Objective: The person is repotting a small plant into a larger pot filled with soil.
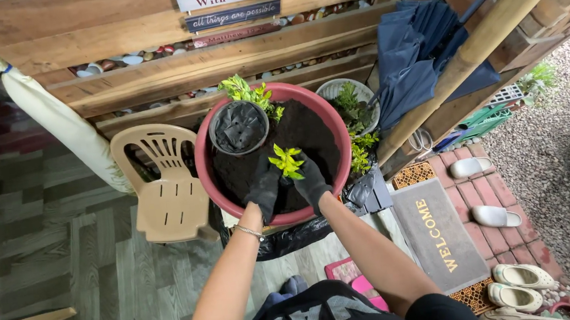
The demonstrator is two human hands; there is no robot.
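Note:
A big red round basin [332,121] holds dark soil [310,130]. Both my hands wear black gloves and press into the soil on either side of a small yellow-green seedling [286,161]. My left hand [263,188] sits left of the seedling, my right hand [312,182] right of it. A black plastic nursery bag [238,127] stands inside the basin at its far left, with a leafy green plant [248,93] behind it.
A beige plastic chair [164,187] stands left of the basin. A white pot with green plants [352,103] is at the right, with a folded blue umbrella [415,54], a bamboo pole [491,36], a grey doormat [437,232] and several white shoes [495,215] beyond.

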